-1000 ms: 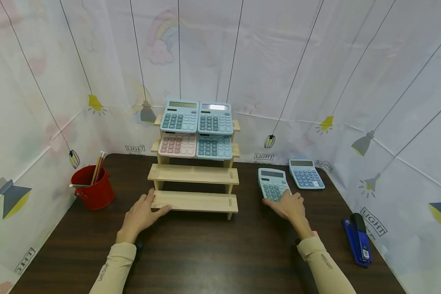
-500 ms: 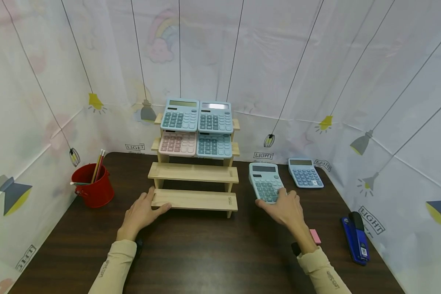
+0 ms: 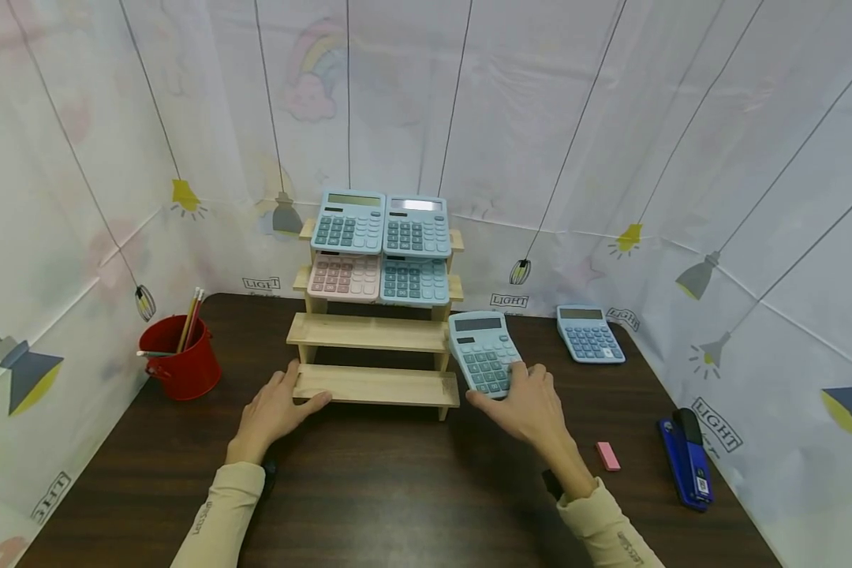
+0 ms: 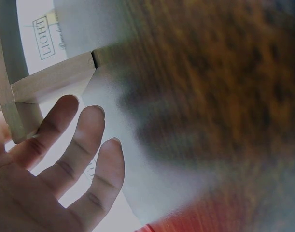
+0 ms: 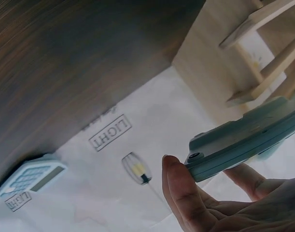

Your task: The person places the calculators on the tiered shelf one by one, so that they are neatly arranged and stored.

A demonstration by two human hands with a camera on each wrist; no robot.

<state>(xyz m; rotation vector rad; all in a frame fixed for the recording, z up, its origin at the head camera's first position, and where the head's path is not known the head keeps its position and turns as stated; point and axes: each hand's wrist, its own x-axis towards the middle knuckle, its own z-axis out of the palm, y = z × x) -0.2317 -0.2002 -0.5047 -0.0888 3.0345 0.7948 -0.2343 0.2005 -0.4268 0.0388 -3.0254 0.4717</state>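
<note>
My right hand [image 3: 532, 406] pinches a pale blue-green calculator [image 3: 484, 359] by its lower edge, thumb on the near left corner. In the right wrist view the calculator [image 5: 244, 137] shows edge-on, tilted and raised off the table. Its far left corner overlaps the right end of the wooden tiered rack [image 3: 376, 384] in the head view. My left hand [image 3: 273, 414] rests at the left end of the rack's lowest shelf, thumb along the front edge. Seen from the left wrist, its fingers [image 4: 91, 125] extend loosely beside the rack's end. Two blue calculators [image 3: 348, 223] fill the top tier.
On the second tier sit a pink calculator [image 3: 344, 278] and a blue one [image 3: 415, 282]. Another light blue calculator [image 3: 589, 335] lies at the back right. A pink eraser [image 3: 607, 456], a blue stapler [image 3: 687, 457] and a red bucket [image 3: 188, 367] with pencils stand around the table.
My right hand has lifted the blue-green calculator and carried it leftward to the rack's right end. The pink eraser has come into full view. My left hand has stayed at the rack.
</note>
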